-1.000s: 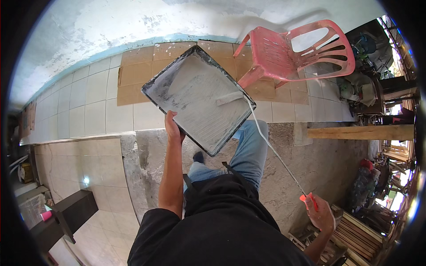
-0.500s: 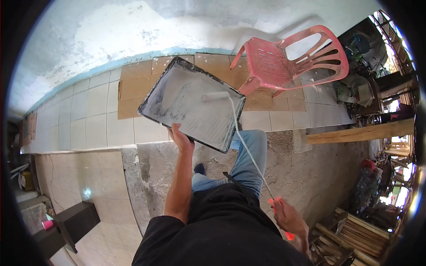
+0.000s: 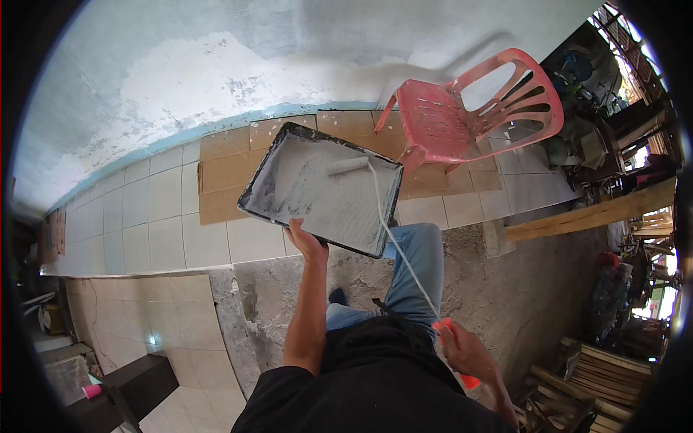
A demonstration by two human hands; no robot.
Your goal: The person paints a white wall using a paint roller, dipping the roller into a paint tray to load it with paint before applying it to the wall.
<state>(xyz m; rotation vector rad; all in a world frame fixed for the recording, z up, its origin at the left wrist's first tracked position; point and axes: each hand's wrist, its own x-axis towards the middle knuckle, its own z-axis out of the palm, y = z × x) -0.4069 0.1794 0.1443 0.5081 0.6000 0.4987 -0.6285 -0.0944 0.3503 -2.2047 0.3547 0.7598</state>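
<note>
My left hand (image 3: pixel 309 241) grips the near edge of a black paint tray (image 3: pixel 317 189), thumb over the rim and the other fingers hidden underneath. Whitish paint coats the inside of the tray, which is held tilted in front of me. My right hand (image 3: pixel 465 352) is wrapped around the orange handle of a paint roller (image 3: pixel 408 263). The roller's long pale rod runs up over the tray's right side. Its paint-covered sleeve (image 3: pixel 348 167) rests on the tray's ribbed surface, near the far right edge.
A red plastic chair (image 3: pixel 451 119) stands beyond the tray, close to a patchy white and pale-blue wall (image 3: pixel 216 61). Flattened cardboard (image 3: pixel 224 169) covers part of the tiled ledge (image 3: pixel 162 206). A wooden beam (image 3: pixel 592 213) juts in at right, above stacked wooden slats (image 3: pixel 595 379).
The roller sleeve has shifted slightly within the tray, still touching it. The whole view has tilted a little, showing more wall; both hands keep their holds.
</note>
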